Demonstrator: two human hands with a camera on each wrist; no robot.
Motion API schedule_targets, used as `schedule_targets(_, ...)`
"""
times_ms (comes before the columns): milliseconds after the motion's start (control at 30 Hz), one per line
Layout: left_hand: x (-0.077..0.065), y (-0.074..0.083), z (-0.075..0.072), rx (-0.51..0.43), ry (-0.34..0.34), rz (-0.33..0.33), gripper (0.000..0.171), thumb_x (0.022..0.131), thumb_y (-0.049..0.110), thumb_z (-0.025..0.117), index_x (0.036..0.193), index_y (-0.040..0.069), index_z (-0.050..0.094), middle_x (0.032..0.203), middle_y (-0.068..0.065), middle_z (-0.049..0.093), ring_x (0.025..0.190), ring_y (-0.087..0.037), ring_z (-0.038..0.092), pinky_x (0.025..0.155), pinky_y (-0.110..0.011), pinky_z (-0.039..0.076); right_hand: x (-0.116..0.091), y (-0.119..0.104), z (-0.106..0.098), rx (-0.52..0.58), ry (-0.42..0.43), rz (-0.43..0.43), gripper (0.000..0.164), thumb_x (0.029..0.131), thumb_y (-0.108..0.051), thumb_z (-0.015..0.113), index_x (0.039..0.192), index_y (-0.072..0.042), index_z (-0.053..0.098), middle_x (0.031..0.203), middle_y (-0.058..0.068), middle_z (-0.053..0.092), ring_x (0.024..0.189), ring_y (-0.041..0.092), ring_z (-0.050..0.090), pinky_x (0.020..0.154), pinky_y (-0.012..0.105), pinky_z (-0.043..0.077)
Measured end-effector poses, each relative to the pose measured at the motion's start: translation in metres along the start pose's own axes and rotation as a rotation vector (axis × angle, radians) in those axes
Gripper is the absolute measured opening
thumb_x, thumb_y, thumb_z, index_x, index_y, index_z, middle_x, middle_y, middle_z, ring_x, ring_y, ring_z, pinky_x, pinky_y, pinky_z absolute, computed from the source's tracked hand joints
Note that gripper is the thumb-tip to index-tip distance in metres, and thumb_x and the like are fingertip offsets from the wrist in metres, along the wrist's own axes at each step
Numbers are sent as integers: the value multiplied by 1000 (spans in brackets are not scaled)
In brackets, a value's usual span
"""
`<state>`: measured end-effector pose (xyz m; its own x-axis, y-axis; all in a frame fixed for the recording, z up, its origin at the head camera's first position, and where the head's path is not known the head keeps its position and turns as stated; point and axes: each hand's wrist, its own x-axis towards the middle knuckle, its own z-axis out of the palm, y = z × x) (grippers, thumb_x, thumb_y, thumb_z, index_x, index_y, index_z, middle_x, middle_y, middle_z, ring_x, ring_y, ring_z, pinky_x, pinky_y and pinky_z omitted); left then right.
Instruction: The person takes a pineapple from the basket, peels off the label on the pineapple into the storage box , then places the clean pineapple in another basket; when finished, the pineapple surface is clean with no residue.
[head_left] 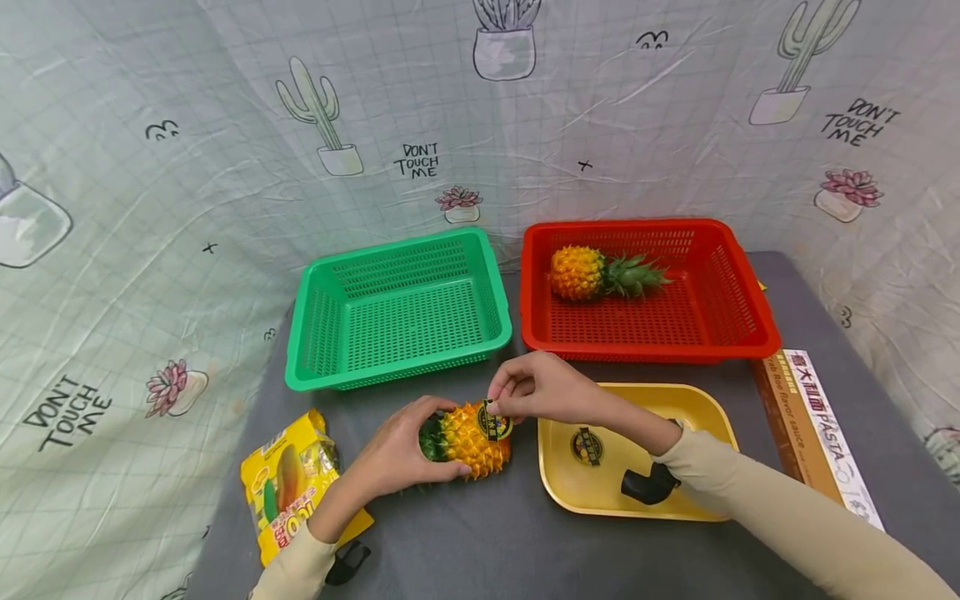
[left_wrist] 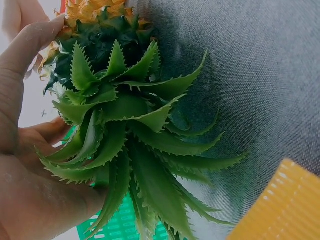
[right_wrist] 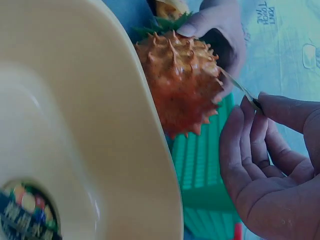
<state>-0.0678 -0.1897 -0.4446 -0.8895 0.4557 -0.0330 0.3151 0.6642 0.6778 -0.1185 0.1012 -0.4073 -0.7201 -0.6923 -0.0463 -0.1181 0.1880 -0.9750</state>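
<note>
A small orange pineapple [head_left: 474, 442] lies on its side on the grey table, its green leaves [left_wrist: 115, 130] largely covered by my left hand in the head view. My left hand [head_left: 397, 450] grips it at the leafy end, thumb on one side and fingers on the other. Between thumb and forefinger, my right hand [head_left: 543, 387] pinches the edge of a round black-and-gold sticker [head_left: 495, 422]. In the right wrist view the sticker [right_wrist: 239, 86] appears edge-on, its far end touching the fruit. A similar sticker [head_left: 587, 447] lies in the yellow tray [head_left: 555, 483] beneath my right forearm.
A green basket [head_left: 412, 325] stands behind my left hand. Beside it, a red basket [head_left: 645, 333] holds another pineapple [head_left: 577, 273]. A yellow snack bag [head_left: 288, 483] lies at the left, and a pasta box [head_left: 821, 433] sits right of the tray.
</note>
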Motion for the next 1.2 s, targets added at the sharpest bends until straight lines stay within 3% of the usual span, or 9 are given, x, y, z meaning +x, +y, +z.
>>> schedule_targets(133, 0, 0, 1, 5, 4, -3, 77, 74, 57, 93, 139, 28, 63, 134, 15, 61, 122, -14, 60, 101, -47, 52, -13, -2, -13, 12, -29, 11, 10, 99, -12, 78, 104, -5, 74, 88, 11, 73, 79, 42, 70, 77, 57, 60)
schedule_targets(367, -1, -2, 1, 8, 2, -2, 77, 75, 63, 91, 139, 31, 62, 136, 15, 60, 124, -16, 60, 101, -49, 52, -37, 1, -36, -40, -48, 72, 8, 98, -13, 78, 101, -7, 73, 86, 11, 72, 79, 40, 69, 73, 41, 62)
schedule_targets(567, -1, -3, 1, 3, 1, 5, 76, 75, 63, 91, 139, 32, 62, 136, 15, 60, 123, -16, 60, 100, -50, 52, -55, 11, -51, -52, -52, 126, 10, 99, -11, 77, 102, -3, 72, 88, 13, 72, 81, 43, 70, 73, 43, 63)
schedule_targets(767, 0, -3, 1, 4, 1, 2, 76, 75, 62, 91, 138, 32, 62, 135, 14, 61, 123, -17, 60, 100, -50, 52, -71, 18, -66, -149, -65, 121, 12, 99, -12, 77, 101, -1, 71, 88, 11, 73, 78, 37, 71, 73, 47, 63)
schedule_targets(933, -1, -1, 1, 4, 0, -9, 79, 74, 63, 91, 139, 29, 63, 137, 12, 61, 124, -18, 60, 100, -51, 52, -83, 20, -73, -236, -106, 165, 6, 98, -7, 76, 99, -3, 71, 84, 6, 73, 75, 28, 69, 71, 43, 62)
schedule_targets(1200, 0, -1, 2, 7, 4, -7, 77, 74, 62, 92, 139, 32, 62, 137, 13, 61, 125, -17, 60, 101, -50, 52, -97, 33, -81, -328, -174, 203, 5, 99, -7, 76, 98, -8, 71, 81, 3, 70, 70, 29, 66, 62, 32, 57)
